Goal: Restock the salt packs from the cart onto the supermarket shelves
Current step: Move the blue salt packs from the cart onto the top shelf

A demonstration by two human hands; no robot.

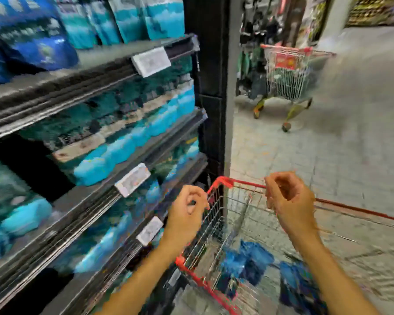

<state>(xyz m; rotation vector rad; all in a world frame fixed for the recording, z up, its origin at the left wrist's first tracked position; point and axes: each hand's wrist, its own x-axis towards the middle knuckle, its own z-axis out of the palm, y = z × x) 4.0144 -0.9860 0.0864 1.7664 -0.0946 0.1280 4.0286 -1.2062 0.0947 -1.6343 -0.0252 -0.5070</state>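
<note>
While blurred, shelf tags unreadable; hands empty over cart.

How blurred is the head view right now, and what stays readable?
Head view: heavy motion blur smears the shelf packs and price tags; blue packs in the cart are blobs; both hands, left and right, stay fairly sharp.

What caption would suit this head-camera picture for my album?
Both bare hands, left hand and right hand, hover empty over a red-rimmed wire cart holding blue salt packs.
</note>
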